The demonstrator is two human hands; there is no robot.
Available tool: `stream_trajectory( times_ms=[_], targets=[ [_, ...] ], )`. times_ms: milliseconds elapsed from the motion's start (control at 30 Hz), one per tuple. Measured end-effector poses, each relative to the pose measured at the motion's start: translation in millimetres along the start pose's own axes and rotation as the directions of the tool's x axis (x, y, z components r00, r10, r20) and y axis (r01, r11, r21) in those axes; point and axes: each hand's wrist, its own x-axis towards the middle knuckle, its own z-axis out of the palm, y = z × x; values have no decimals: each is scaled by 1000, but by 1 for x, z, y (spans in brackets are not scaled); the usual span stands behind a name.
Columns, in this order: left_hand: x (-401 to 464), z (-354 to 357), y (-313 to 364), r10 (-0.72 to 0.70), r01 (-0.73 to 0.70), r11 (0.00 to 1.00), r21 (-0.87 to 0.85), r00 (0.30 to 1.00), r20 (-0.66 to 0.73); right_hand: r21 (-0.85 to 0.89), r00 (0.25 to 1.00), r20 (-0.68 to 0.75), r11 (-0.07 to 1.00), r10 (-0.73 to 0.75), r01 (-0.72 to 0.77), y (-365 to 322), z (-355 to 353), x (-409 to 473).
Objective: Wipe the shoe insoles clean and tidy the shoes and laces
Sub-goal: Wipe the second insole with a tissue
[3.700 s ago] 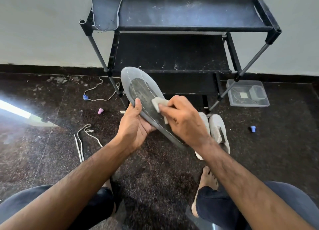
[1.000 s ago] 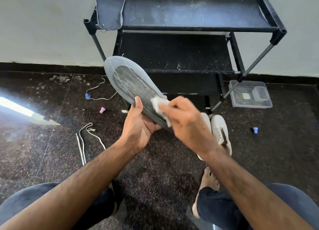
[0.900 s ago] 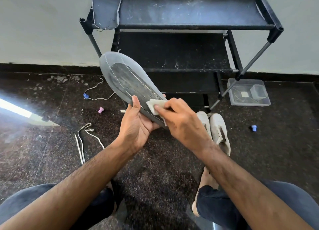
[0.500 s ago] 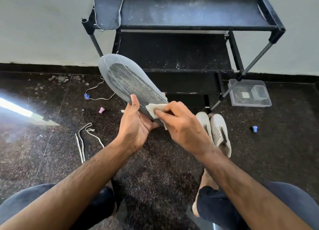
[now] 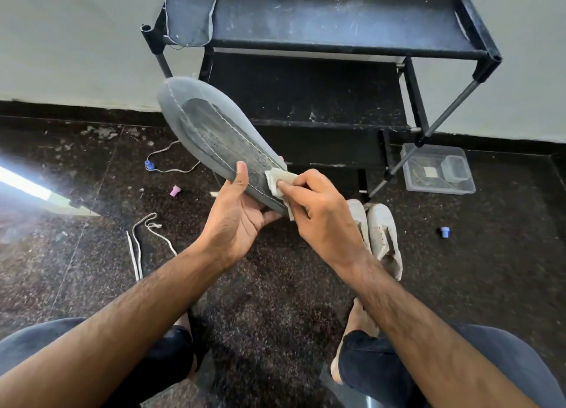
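Observation:
A grey insole (image 5: 211,132) with a dark worn centre is held up in front of me, toe end pointing up and left. My left hand (image 5: 239,214) grips its heel end from below, thumb on the top face. My right hand (image 5: 318,211) pinches a small white cloth (image 5: 280,179) against the insole near the heel. A second grey insole (image 5: 191,9) lies on the left end of the rack's top shelf. Two white shoes (image 5: 381,236) stand side by side on the floor behind my right hand. A white lace (image 5: 137,248) lies loose on the floor at left.
A black shoe rack (image 5: 337,46) stands against the wall ahead. A clear plastic tub (image 5: 438,170) sits by its right leg. Another cord with a blue tip (image 5: 162,165), a pink cap (image 5: 175,190) and a blue cap (image 5: 444,232) lie on the dark speckled floor. My knees frame the bottom.
My right hand has rubbed the cloth back and forth near the insole's heel. My left hand has raised the insole and tilted it slightly further left.

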Motion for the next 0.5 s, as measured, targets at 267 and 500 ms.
stream_trajectory(
  times_ms=[267, 500],
  targets=[
    [-5, 4, -11, -81, 75, 992, -105, 995, -55, 1, 992, 73, 995, -102, 102, -8, 13, -4],
    [-4, 8, -1, -57, 51, 992, -117, 997, -50, 276, 997, 81, 961, -12, -10, 0, -18, 4]
  ],
)
